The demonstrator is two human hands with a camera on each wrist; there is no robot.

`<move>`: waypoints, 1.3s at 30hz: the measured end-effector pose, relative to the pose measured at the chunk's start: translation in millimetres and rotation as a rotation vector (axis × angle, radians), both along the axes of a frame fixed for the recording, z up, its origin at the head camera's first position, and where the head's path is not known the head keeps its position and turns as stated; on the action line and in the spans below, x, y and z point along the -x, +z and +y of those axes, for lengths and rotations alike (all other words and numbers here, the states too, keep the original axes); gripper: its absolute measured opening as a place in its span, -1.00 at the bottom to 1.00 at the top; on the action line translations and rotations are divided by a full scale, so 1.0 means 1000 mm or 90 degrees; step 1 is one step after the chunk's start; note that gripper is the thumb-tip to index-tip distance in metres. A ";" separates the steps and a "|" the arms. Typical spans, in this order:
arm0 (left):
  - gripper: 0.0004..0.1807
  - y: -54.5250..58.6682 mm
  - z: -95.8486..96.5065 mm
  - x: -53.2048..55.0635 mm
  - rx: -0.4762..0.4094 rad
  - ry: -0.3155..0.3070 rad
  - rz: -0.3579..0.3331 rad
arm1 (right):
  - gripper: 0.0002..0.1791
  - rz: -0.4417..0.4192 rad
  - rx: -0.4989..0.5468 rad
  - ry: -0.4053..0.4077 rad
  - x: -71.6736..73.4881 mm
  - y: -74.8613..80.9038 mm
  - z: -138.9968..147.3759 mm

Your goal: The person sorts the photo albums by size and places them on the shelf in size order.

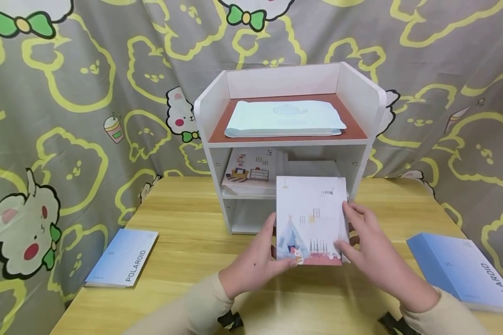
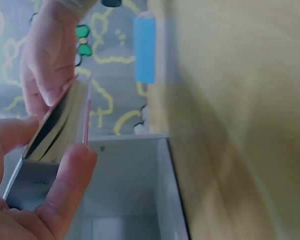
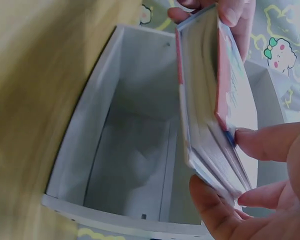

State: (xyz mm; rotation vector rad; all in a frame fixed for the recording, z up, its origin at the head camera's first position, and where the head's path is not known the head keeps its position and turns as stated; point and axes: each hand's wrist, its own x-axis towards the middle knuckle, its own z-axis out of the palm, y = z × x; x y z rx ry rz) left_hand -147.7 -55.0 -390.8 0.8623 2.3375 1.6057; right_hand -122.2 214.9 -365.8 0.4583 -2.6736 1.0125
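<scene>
Left hand (image 1: 257, 258) and right hand (image 1: 370, 249), half-closed, pinch a book (image 1: 306, 200) before the shelf unit (image 1: 289, 144); apparently a handling step, next calling for steady support.

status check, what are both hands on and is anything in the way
Left hand and right hand gripping book. Book held up before white shelf. Another book occupies middle level's left side.

1. It was a homely desk nook; home or booth could not be told;
2. grey cartoon-rabbit curtains (image 1: 142, 70) enclosed its back and sides;
3. a wood-grain bench (image 1: 172, 260) held a small white shelf unit (image 1: 357, 103) and blue-and-white POLAROID books (image 1: 121, 258).
</scene>
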 end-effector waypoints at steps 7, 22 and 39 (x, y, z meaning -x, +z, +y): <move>-0.10 0.012 0.005 0.020 -0.084 -0.003 -0.049 | -0.19 0.071 -0.050 -0.026 0.012 0.003 0.001; -0.29 0.029 0.009 0.045 -0.217 0.051 -0.131 | -0.21 0.190 -0.129 0.003 0.034 0.002 0.009; -0.41 0.037 0.005 0.054 -0.131 0.123 -0.066 | -0.31 0.213 -0.170 -0.025 0.044 0.006 0.013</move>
